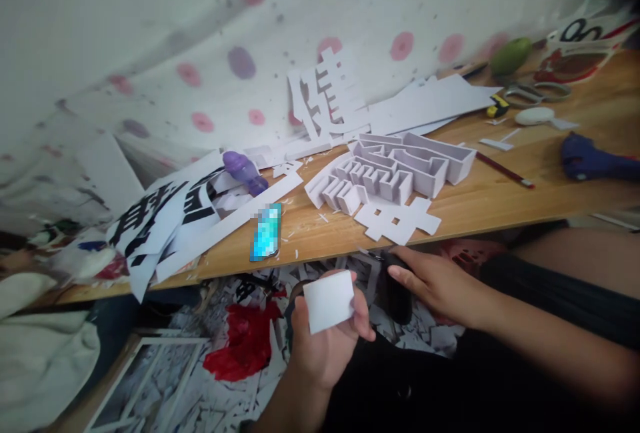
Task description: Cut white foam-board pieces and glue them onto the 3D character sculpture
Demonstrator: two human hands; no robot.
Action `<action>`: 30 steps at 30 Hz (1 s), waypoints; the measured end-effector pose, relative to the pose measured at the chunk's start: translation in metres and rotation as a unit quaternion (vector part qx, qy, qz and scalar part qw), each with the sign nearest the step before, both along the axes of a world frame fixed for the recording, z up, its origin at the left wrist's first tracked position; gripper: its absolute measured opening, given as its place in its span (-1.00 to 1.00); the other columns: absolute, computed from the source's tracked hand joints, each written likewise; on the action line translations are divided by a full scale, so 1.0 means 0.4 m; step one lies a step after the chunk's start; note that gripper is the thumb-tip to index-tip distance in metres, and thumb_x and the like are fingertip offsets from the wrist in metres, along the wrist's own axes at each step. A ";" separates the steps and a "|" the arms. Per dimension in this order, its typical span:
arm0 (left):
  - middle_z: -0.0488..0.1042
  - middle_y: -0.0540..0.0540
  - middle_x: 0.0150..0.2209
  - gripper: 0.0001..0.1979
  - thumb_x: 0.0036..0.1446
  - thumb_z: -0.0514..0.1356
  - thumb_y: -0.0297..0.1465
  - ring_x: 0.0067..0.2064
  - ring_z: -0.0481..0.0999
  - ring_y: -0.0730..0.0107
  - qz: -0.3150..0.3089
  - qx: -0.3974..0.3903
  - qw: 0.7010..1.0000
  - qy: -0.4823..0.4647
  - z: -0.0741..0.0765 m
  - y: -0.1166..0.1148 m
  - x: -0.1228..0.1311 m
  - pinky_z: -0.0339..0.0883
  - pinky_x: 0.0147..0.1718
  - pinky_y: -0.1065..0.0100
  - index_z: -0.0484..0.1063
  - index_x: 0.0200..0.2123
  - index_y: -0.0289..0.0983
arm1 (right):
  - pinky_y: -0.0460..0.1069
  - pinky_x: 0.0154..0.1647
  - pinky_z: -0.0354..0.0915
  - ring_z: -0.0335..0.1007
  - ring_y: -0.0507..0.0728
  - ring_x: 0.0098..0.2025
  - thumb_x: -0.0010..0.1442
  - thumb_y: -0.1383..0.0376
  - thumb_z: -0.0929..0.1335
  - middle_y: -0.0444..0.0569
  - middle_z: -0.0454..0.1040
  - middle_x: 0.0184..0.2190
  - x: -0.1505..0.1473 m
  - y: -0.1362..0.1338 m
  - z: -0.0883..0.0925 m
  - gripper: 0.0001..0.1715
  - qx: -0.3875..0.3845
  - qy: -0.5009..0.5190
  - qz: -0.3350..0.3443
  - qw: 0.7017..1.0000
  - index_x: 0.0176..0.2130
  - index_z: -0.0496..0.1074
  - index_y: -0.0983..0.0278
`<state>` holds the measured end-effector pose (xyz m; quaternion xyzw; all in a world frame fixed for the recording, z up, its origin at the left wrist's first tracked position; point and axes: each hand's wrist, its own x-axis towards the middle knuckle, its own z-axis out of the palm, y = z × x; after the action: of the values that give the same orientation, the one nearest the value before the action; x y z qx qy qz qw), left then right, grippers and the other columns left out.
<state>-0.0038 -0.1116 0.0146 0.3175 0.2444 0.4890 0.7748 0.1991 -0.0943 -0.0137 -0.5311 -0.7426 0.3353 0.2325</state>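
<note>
In front of the table edge, my left hand [327, 346] holds a small white rectangular piece [330, 301], its fingers curled round the sides. To its right, my right hand [433, 279] grips a dark-handled tool [399, 296] with a thin tip pointing towards the table. On the wooden table [295, 229] just beyond stands a white walled character form [390, 169]. A flat white cut-out [400, 219] lies at its near edge, above my right hand. Another white character cut-out [325, 96] leans against the curtain.
A purple bottle [245, 173] and printed sheets [165, 213] lie left. A pencil [505, 170], blue glue gun [597, 159], scissors [537, 93] and tape measure [497, 107] are right. Paper scraps and a red bag [245, 343] cover the floor. A person's pale sleeve [45, 353] shows left.
</note>
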 end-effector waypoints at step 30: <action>0.56 -0.32 -0.33 -0.67 0.14 0.08 -0.27 -0.48 0.56 0.19 0.039 -0.131 0.985 0.105 -0.089 0.071 -0.053 0.30 -0.61 0.41 0.26 -0.09 -0.36 | -0.03 -0.13 0.34 0.41 0.11 -0.11 0.26 0.23 0.23 -0.02 0.47 -0.17 0.125 0.147 0.018 -0.77 0.242 -0.051 -0.020 0.969 -0.12 0.42 0.16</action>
<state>-0.0248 -0.0833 -0.0209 0.2533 0.3983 0.4464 0.7602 0.2493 -0.0357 -0.0067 -0.4899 -0.8019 0.1131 0.3227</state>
